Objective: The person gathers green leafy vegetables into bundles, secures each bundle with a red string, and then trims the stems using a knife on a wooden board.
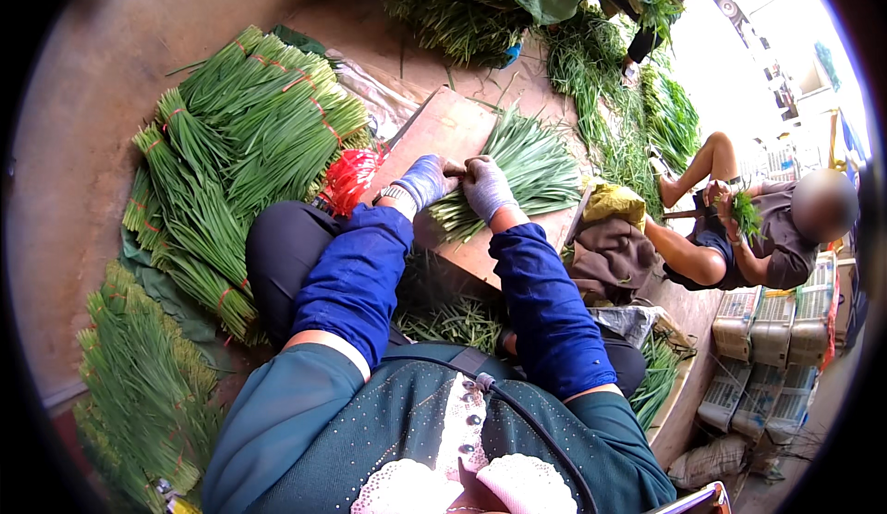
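Both gloved hands, left hand (pixel 423 181) and right hand (pixel 485 187), grip closed round chive bunch (pixel 527 167) on wooden board (pixel 443 130) (stalk ends level); keep bunch tight.

A bunch of chives (pixel 527 167) lies on the wooden board (pixel 443 130) before the person, under both hands. Tied bundles (pixel 245 135) are stacked to the left; another person (pixel 748 232) sits to the right, crates (pixel 771 329) beside them.

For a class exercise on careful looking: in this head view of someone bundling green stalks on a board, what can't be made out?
- Head view: the gloved left hand and right hand meet over the green stalks; what they pinch is too small to tell.
- The wooden board is partly hidden by stalks and sleeves.
- The red ties blur into one tuft.
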The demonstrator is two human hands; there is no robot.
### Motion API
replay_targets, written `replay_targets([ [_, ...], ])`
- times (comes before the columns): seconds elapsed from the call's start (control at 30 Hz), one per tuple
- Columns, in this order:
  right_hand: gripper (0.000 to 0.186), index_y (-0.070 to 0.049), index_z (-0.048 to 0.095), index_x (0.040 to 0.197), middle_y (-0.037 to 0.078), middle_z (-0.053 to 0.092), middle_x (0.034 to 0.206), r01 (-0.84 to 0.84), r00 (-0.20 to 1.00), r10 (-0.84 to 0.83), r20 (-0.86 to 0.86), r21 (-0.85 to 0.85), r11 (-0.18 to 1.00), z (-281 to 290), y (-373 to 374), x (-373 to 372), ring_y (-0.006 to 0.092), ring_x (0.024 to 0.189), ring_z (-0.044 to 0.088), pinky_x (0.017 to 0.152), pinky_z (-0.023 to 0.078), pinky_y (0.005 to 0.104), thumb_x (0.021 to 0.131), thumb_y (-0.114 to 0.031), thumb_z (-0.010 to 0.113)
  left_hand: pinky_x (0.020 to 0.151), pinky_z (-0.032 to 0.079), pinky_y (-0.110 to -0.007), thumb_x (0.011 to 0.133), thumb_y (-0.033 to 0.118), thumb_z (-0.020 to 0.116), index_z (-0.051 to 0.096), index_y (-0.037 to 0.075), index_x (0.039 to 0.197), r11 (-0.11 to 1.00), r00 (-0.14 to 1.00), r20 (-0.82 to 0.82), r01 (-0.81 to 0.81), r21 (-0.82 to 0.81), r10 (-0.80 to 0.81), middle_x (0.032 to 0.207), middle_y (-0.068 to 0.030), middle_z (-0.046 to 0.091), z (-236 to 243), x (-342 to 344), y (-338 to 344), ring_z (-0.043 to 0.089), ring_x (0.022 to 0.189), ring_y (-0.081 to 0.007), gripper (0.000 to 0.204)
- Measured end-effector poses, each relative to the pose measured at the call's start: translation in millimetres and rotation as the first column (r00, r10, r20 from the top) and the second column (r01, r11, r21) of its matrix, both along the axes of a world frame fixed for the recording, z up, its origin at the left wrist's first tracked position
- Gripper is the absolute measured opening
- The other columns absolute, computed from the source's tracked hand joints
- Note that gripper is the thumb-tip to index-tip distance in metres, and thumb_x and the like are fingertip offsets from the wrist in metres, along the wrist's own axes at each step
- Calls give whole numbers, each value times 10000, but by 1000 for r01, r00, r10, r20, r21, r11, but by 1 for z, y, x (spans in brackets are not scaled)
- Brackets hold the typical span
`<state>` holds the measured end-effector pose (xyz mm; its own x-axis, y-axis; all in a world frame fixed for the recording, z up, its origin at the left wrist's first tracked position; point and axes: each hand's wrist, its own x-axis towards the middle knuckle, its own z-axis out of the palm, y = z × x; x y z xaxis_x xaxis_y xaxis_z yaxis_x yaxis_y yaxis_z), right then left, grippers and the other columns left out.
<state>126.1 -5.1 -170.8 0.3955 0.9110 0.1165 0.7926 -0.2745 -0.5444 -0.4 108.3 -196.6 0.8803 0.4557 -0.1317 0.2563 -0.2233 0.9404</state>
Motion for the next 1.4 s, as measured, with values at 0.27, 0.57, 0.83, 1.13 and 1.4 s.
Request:
replay_targets([
  [0.27,128,19,686,906,205,660,1017,9,1000,-8,-27,31,999,0,-3,0,393,1001,610,890,509,422,806,-39,632,799,545,-430,885,186,628,759,122,960,896,938,-325,41,442,117,926,-199,704,53,7,-13,678,888,-377,164],
  [0.57,235,-15,697,1020,234,596,1264,117,951,-66,-302,156,981,9,-9,-5,389,1157,581,977,491,405,803,-100,668,756,535,-475,841,204,641,722,118,918,727,977,-175,31,686,123,897,-188,681,63,10,-17,666,852,-393,140],
  [0.83,251,-54,744,947,195,624,1226,-229,913,243,-327,81,970,18,-36,30,338,1125,607,973,487,372,773,-229,700,691,527,-467,809,164,674,699,78,838,753,987,38,-145,642,158,819,-203,672,63,1,-29,658,768,-400,93],
  [1.13,204,24,682,983,94,638,1217,234,612,89,-786,287,929,5,-51,10,119,891,612,775,520,280,820,-88,731,963,493,-409,774,352,744,543,-3,1286,785,945,-325,189,590,17,1244,-243,601,116,9,-47,599,1136,-371,655],
  [1.4,92,-2,637,804,124,628,1109,125,833,126,-539,405,906,20,-64,0,235,1001,604,879,493,346,735,-38,687,1089,396,-456,682,557,805,304,-1,1435,825,622,-768,349,445,151,1454,-219,435,114,21,-108,467,1339,-356,1063],
])
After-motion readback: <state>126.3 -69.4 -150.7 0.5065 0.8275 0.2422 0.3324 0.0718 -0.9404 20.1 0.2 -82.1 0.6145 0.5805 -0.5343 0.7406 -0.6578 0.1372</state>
